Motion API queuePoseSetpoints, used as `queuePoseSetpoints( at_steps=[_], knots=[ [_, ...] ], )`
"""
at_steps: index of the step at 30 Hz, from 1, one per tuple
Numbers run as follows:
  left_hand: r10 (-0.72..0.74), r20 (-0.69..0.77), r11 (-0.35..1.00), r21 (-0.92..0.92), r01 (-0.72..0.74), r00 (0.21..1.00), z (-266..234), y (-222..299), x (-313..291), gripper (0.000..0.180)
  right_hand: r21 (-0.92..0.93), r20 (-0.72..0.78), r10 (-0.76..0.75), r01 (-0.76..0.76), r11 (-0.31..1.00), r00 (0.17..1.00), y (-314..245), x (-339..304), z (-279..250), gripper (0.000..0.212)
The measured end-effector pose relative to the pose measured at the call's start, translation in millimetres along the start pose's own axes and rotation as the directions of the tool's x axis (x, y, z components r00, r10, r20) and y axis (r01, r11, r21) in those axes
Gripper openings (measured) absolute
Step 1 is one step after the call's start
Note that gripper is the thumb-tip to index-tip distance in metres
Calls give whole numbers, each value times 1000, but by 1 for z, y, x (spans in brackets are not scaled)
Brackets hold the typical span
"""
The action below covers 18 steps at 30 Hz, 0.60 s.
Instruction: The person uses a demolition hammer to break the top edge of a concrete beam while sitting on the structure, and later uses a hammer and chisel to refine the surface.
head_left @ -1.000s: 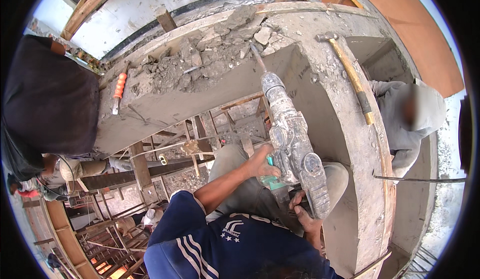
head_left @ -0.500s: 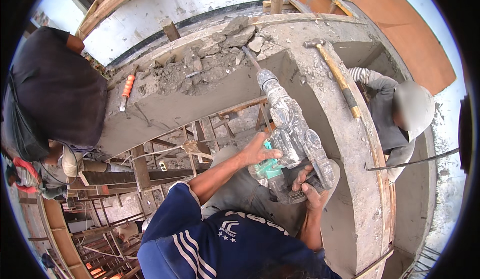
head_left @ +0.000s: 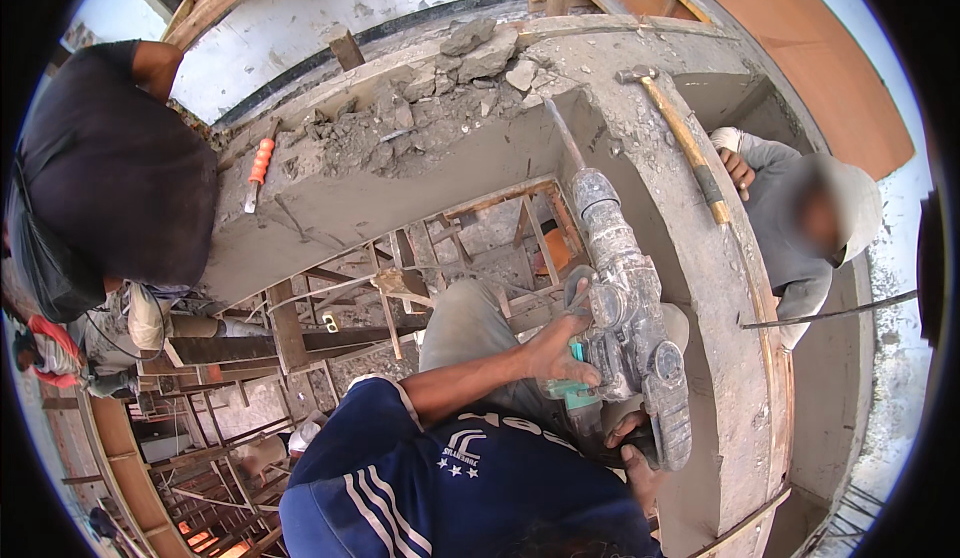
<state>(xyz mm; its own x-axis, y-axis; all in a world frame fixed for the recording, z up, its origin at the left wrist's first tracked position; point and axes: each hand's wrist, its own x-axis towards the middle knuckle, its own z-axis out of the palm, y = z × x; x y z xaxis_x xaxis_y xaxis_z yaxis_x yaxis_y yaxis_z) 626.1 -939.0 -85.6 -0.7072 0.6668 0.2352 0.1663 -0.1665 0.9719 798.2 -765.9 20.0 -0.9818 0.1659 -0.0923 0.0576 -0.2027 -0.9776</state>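
Note:
A dust-caked demolition hammer [head_left: 622,293] with a long steel chisel bit [head_left: 567,136] lies across my lap, its tip pointing up and away beside the concrete edge. Around its teal side, near the middle of the body, my left hand [head_left: 562,350] is closed. Lower down, my right hand [head_left: 637,458] grips the rear handle, with part of its fingers hidden behind the tool. The bit's tip is near broken concrete chunks [head_left: 487,56] on top of the beam, seemingly apart from them.
A wooden-handled hammer [head_left: 690,148] lies on the right-hand concrete ledge [head_left: 740,358]. An orange-handled chisel [head_left: 261,165] rests at the left. Co-workers [head_left: 115,168] are at the left and at the right [head_left: 800,213]. Timber scaffolding [head_left: 290,328] fills the deep opening below.
The demolition hammer has shifted right and toward me with both my hands on it, and its bit has drawn back from the rubble. The right-hand co-worker's head and hand have moved.

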Motion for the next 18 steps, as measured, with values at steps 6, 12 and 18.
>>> queuePoseSetpoints(
  at_steps=[6, 12, 18],
  knots=[
    [-101, 64, 994, 44, 98, 993, 1, -20, 3, 95, 175, -143, -26, 51, 983, 989, 21, 2, 3, 58],
    [-219, 63, 974, 66, 215, 974, -36, -27, 15, 61, 311, -122, -31, 68, 948, 992, 68, 40, 8, 54],
    [-290, 97, 944, 194, 267, 952, -56, -38, 15, 67, 428, -141, 81, -12, 903, 987, 84, 52, 21, 39]
  ],
)
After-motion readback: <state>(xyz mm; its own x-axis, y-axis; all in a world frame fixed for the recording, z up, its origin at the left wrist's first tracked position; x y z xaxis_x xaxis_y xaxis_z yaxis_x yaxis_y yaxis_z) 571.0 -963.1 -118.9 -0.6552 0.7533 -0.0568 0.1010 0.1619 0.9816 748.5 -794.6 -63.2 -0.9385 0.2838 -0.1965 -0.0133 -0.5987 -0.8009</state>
